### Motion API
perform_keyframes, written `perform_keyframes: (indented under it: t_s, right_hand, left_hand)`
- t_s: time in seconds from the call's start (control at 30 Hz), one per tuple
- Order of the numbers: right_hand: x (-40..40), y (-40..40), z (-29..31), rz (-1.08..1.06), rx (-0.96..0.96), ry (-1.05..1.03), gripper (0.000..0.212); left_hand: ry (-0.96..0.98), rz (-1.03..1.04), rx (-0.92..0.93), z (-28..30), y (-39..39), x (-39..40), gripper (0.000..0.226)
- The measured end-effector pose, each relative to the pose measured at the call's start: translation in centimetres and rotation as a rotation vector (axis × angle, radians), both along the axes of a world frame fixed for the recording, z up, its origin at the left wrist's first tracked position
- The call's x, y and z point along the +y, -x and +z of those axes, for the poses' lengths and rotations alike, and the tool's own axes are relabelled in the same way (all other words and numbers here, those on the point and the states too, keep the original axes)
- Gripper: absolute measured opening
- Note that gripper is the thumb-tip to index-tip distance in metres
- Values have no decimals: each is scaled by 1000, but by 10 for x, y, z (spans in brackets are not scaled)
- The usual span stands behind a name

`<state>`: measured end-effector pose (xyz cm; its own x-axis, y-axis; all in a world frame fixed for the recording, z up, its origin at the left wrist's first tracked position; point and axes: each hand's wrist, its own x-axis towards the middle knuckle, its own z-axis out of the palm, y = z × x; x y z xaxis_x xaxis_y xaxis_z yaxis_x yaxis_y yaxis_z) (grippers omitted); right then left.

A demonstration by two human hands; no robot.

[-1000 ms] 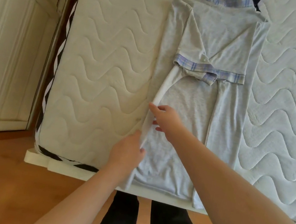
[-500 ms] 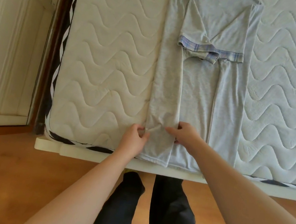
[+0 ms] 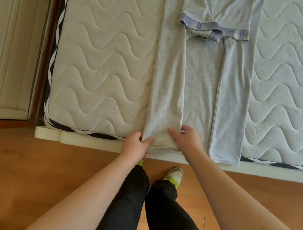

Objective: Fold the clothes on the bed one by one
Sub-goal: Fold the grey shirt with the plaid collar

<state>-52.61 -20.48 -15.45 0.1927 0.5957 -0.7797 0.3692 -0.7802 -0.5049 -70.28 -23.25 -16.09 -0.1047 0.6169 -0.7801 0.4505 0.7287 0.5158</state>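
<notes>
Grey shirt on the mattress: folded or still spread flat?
Partly folded. The grey shirt has both sides and plaid-cuffed sleeves turned inward; its length is unfolded. The left hand pinches its hem.

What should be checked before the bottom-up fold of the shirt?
1. Left side panel folded in over the shirt: ok, lies flat from top to hem.
2. Right side panel folded in: ok, edge runs straight to the hem.
3. Sleeves tucked in: ok, both plaid cuffs lie across the chest, the left one slightly bunched.
4. Left hand on the hem corner: ok, thumb and fingers pinch the lower left corner.
5. Right hand on the hem: not ok, it rests flat on the fabric, no grip yet.
6. Hem on the mattress: not ok, the hem hangs just past the near edge.
</notes>
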Motion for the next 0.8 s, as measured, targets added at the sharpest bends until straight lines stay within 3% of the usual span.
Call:
perform_keyframes:
  t_s: [0.13, 0.27, 0.57, 0.7, 0.8]
  right_hand:
    - [-14, 0, 5, 35, -27, -86, 27]
    - [-28, -8, 4, 217, -96, -14, 19]
    - [-29, -12, 1, 431, -168, 63, 37]
    - [-23, -13, 7, 437, -269, 17, 45]
    - [-15, -20, 16, 311, -246, -63, 36]
  left_hand:
    - [-22, 88, 32, 5, -4, -18, 30]
    - [8, -7, 145, 7, -5, -23, 33]
    - [92, -248, 238, 2, 6, -10, 40]
    - [-34, -239, 409, 9, 6, -11, 32]
    - [-151, -186, 406, 20, 1, -2, 26]
